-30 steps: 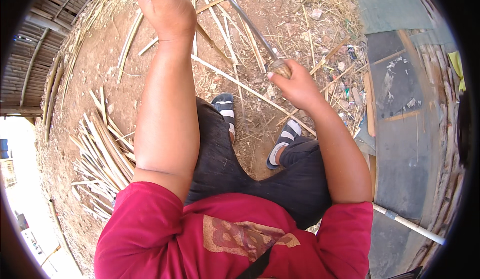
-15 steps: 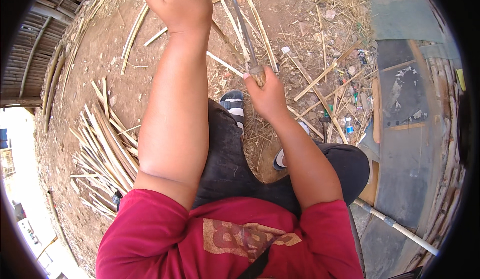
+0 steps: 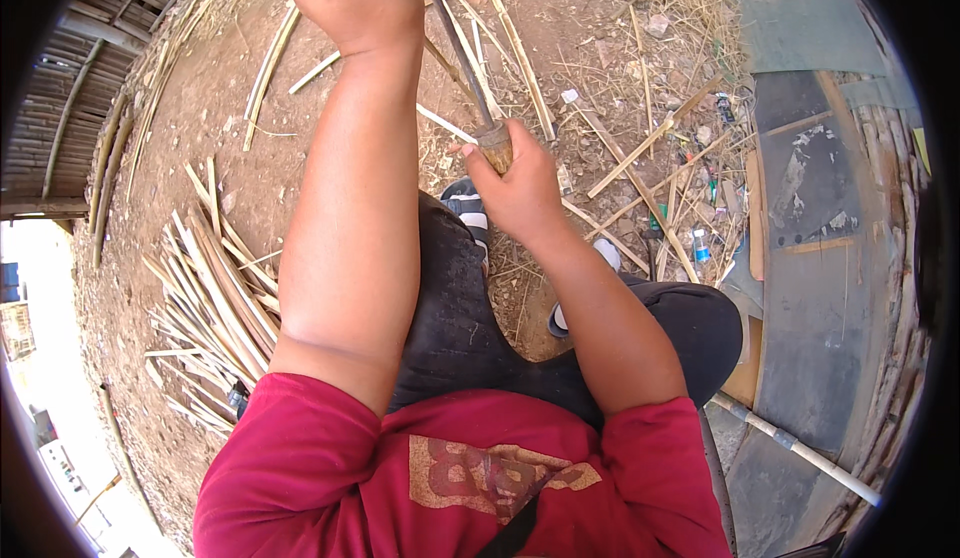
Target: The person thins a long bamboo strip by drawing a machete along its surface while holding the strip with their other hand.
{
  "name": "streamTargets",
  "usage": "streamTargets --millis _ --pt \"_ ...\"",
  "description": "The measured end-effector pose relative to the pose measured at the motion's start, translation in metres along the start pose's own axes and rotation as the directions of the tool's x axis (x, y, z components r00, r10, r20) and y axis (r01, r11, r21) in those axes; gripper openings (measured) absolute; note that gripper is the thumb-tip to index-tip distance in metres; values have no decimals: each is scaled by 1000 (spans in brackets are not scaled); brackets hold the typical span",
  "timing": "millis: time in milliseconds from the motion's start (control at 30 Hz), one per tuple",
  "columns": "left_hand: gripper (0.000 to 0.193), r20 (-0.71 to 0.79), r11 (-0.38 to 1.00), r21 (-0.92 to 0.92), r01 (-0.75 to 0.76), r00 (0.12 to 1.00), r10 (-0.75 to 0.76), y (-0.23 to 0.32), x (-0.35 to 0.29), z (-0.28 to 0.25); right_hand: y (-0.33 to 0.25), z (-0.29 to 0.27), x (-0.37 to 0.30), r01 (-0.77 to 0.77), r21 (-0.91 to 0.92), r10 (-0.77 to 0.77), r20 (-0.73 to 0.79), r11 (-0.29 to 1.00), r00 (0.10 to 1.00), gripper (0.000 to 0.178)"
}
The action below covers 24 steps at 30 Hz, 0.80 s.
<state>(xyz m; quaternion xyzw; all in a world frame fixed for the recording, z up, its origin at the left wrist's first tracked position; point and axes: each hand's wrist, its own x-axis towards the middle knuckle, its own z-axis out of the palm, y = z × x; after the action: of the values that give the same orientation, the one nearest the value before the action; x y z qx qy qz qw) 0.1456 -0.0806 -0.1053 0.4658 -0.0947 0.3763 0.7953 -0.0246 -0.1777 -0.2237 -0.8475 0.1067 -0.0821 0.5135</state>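
My right hand [image 3: 518,183] is closed around the wooden handle [image 3: 495,146] of a knife. Its long, narrow dark blade [image 3: 460,53] points up and left, and the tip runs to the top edge of the picture. My left arm stretches far forward. At its end my left hand [image 3: 355,3] is curled near the upper edge, its fingertips partly cut off, so what it holds cannot be made out. Just beyond the knife handle, a thin pale bamboo strip [image 3: 445,123] shows between the two arms.
Split bamboo strips [image 3: 215,288] lie heaped on the dirt at my left. More loose strips [image 3: 520,48] are scattered ahead, with straw and litter, including a small plastic bottle [image 3: 700,246]. Dark sheets [image 3: 810,348] and a pale pole [image 3: 800,448] are on my right.
My right hand has shifted slightly left with the knife, and the blade now leans further left, reaching the top edge. My left hand has barely moved.
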Motion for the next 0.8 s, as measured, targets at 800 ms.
streamTargets --millis 800 --pt "51 416 927 -312 209 907 -64 111 50 13 43 -34 22 -138 -100 145 68 985 987 41"
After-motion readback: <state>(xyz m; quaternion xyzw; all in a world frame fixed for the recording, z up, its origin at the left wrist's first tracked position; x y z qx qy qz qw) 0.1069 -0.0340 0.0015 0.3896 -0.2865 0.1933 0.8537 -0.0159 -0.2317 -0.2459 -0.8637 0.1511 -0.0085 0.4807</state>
